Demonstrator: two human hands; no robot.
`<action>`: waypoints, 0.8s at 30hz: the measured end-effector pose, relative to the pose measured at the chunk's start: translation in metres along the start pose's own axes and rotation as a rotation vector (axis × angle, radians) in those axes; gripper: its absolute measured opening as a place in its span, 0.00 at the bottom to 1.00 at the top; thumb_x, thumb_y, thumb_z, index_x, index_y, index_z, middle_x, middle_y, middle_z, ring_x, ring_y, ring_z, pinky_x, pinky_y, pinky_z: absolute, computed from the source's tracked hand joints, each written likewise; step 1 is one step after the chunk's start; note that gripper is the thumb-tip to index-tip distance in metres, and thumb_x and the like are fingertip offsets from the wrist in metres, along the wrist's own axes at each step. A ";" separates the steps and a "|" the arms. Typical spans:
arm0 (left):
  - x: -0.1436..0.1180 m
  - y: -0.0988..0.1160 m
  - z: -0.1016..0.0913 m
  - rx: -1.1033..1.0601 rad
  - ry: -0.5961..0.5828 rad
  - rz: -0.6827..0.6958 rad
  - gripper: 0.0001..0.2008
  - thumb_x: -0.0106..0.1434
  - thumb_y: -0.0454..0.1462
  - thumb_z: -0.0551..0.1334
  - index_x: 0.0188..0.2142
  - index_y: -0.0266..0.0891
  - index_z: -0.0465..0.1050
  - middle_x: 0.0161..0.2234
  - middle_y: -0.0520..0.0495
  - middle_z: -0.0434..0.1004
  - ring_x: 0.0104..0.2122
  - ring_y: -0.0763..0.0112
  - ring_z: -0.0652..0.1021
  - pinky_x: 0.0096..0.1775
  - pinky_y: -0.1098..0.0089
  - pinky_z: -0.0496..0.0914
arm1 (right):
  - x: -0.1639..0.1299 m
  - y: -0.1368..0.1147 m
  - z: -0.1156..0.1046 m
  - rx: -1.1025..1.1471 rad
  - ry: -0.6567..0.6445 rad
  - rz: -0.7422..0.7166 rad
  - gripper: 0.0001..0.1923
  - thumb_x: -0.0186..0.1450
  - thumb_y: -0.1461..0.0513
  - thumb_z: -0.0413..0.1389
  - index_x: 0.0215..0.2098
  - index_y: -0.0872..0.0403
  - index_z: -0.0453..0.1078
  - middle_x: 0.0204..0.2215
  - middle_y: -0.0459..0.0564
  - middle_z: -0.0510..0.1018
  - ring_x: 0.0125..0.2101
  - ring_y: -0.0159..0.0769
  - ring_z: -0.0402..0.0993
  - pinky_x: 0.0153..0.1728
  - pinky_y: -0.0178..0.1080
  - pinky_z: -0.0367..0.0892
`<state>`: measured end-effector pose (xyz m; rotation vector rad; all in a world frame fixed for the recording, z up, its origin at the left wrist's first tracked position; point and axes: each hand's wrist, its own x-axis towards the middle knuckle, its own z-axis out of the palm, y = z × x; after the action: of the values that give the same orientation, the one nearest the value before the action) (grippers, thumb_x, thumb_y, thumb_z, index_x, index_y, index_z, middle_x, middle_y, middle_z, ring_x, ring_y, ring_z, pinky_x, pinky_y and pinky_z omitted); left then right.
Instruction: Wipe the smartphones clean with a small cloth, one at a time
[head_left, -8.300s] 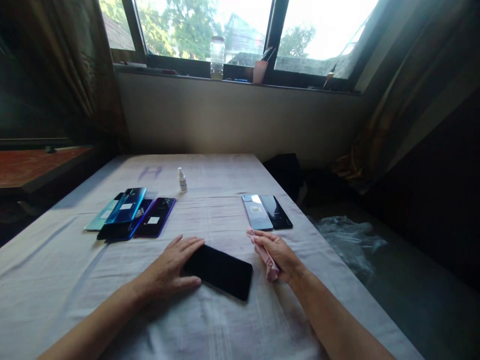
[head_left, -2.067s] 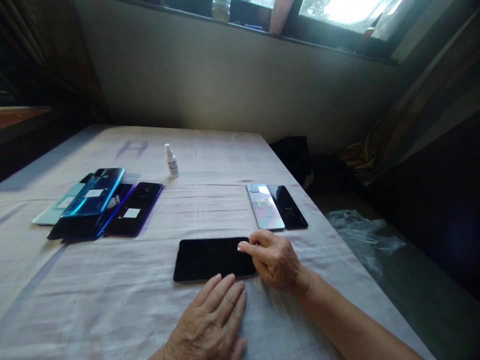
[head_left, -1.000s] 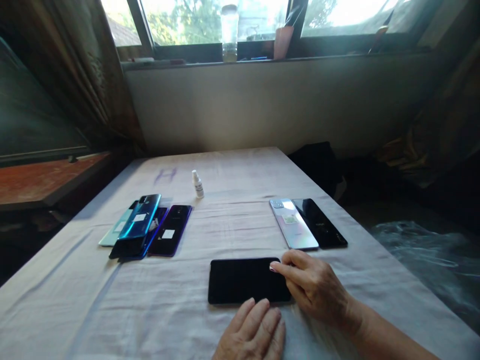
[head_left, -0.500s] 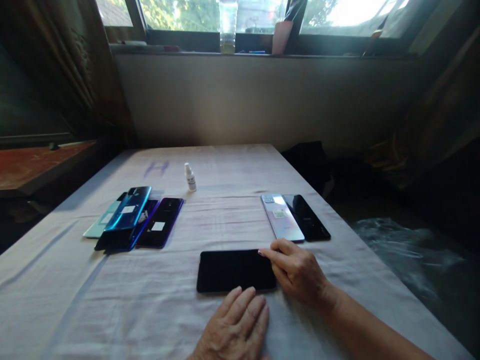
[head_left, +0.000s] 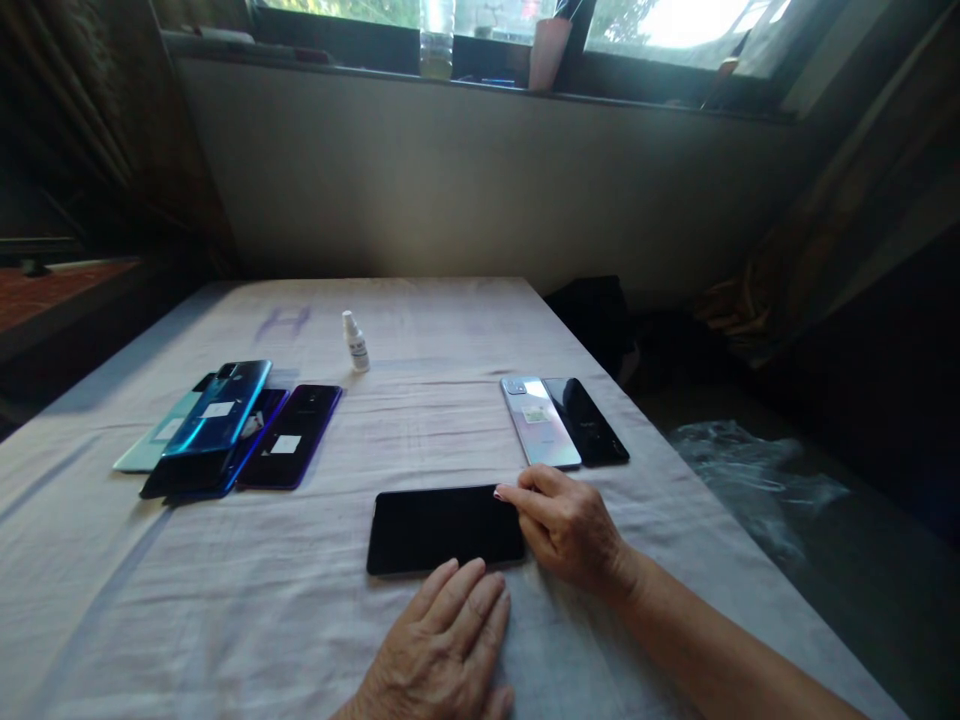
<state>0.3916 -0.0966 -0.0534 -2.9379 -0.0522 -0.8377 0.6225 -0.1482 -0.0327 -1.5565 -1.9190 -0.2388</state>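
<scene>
A smartphone [head_left: 442,530] lies screen up on the cloth in front of me, its display dark. My left hand [head_left: 442,635] rests flat and open, fingertips at the phone's near long edge. At the phone's right end, my right hand [head_left: 570,525] is closed in a pinch over the far corner. Something small and pale shows at its fingertips, too small to name. Just beyond that hand lie a silvery phone [head_left: 551,440], back up with a label on it, and a black phone [head_left: 589,425] beside it.
At the left, a blue phone [head_left: 225,400] lies on top of several others, with a dark purple-edged phone [head_left: 296,440] alongside. A small white bottle [head_left: 356,345] stands farther back. Crumpled clear plastic [head_left: 742,480] lies beyond the table's right edge.
The view has shifted, so the table and phones appear farther left and slightly higher. Both hands keep about the same places against the dark-screened phone.
</scene>
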 end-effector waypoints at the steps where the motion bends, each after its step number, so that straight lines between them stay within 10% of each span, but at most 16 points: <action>1: 0.000 0.000 0.000 0.002 -0.007 0.005 0.22 0.72 0.48 0.55 0.53 0.35 0.75 0.51 0.46 0.80 0.55 0.62 0.73 0.62 0.62 0.59 | 0.000 0.000 0.001 -0.012 -0.003 0.009 0.18 0.64 0.72 0.50 0.47 0.55 0.77 0.33 0.51 0.76 0.31 0.35 0.75 0.33 0.35 0.73; 18: 0.007 0.001 -0.005 -0.048 0.019 -0.035 0.21 0.72 0.48 0.56 0.52 0.36 0.76 0.50 0.48 0.81 0.52 0.63 0.76 0.59 0.64 0.66 | -0.002 0.002 0.002 0.023 0.008 -0.015 0.17 0.64 0.71 0.50 0.46 0.56 0.77 0.34 0.52 0.77 0.32 0.36 0.75 0.33 0.36 0.72; 24: 0.004 -0.010 -0.047 -0.156 0.082 -0.109 0.09 0.72 0.35 0.56 0.44 0.41 0.76 0.40 0.51 0.82 0.42 0.69 0.80 0.54 0.67 0.73 | -0.003 0.002 0.003 0.040 0.016 0.004 0.17 0.64 0.72 0.50 0.44 0.55 0.77 0.34 0.51 0.77 0.31 0.36 0.75 0.33 0.36 0.71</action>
<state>0.3698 -0.0909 -0.0107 -3.0652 -0.1490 -1.0207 0.6233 -0.1492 -0.0371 -1.5279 -1.8966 -0.2091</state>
